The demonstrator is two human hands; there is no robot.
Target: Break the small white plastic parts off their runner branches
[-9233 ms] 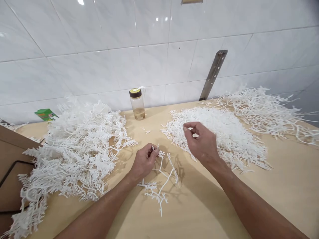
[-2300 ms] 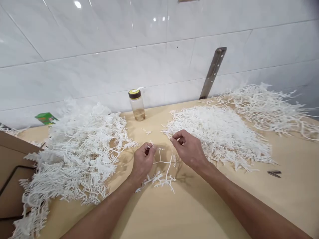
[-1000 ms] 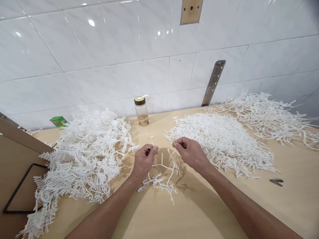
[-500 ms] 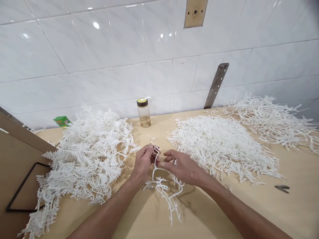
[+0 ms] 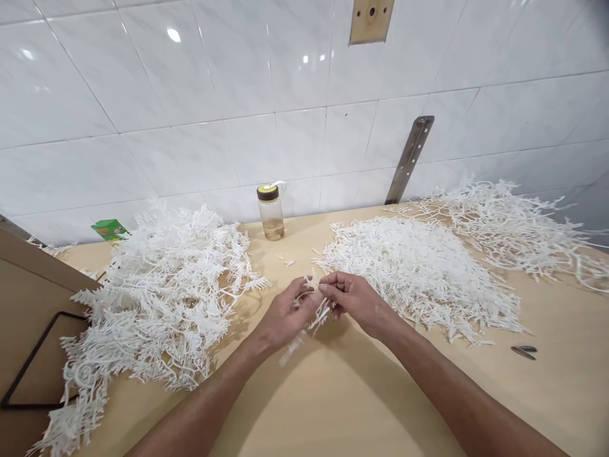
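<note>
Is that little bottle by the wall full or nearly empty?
Nearly empty: the capped bottle stands upright with only a shallow yellowish layer at the bottom.

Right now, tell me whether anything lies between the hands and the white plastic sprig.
Nothing does. The left hand and right hand both already grip the white plastic sprig directly, holding it above bare table between the two white heaps.

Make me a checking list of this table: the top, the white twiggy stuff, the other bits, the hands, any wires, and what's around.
Surface: pale wooden tabletop.
Job's things: white branched plastic sprig, gripped by both hands.
Clutter: big heap of white branched plastic at left; flatter pile of small white plastic pieces at right; looser white branches far right; clear jar with brown lid; green box; small dark tool.
Hands: left hand and right hand, both pinching the sprig.
Cables: nothing seen.
Surroundings: white tiled wall; metal bracket.
</note>
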